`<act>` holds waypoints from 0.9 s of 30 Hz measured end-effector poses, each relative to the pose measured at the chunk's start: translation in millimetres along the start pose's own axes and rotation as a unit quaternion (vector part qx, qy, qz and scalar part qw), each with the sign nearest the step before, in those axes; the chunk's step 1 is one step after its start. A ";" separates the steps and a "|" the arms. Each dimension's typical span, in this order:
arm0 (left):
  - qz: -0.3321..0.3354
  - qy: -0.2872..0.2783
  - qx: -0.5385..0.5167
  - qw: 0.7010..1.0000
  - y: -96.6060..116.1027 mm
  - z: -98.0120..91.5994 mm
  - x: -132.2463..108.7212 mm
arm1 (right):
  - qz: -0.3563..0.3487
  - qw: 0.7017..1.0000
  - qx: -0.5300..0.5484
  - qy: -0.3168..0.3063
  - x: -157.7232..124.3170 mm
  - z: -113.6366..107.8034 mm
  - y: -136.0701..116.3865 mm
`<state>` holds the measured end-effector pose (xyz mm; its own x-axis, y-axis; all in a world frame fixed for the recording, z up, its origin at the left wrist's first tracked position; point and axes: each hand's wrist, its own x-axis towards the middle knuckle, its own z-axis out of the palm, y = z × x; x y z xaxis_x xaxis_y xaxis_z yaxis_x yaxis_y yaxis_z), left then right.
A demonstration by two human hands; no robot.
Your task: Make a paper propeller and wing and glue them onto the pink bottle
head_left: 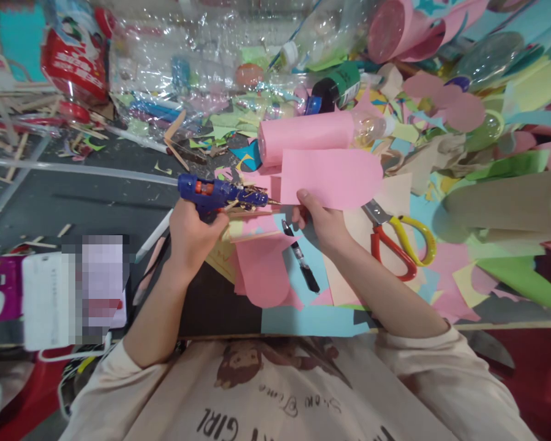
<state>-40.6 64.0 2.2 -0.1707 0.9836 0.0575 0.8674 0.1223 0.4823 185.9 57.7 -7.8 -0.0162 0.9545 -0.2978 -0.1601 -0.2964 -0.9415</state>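
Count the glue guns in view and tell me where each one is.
1. The blue glue gun is in the left hand, its tip by a corner of the pink paper that the right hand pinches. Others may be hidden.

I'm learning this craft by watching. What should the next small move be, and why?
Probably run glue along the near edge of the pink sheet: the right hand holds it, and the left hand grips the glue gun, its nozzle at or very near that edge's left corner.
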 end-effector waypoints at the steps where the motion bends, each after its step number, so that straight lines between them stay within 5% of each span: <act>1: 0.001 -0.003 0.000 1.000 -0.3 0.2 0.0 | 0.000 1.000 0.002 -0.002 -0.1 0.1 -0.2; 14: 0.041 0.044 -0.012 0.998 -8.7 5.1 0.7 | 0.012 1.000 -0.020 0.001 -1.0 0.3 -2.9; 27: 0.059 0.031 -0.012 0.998 -10.3 6.8 1.8 | 0.011 0.999 -0.036 -0.010 -2.0 -3.3 2.0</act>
<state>-46.7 65.4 -8.6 -0.0971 0.9809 0.1688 0.8722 0.0022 0.4892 188.9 55.1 -9.6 -0.0380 0.9483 -0.3152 -0.0872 -0.3173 -0.9443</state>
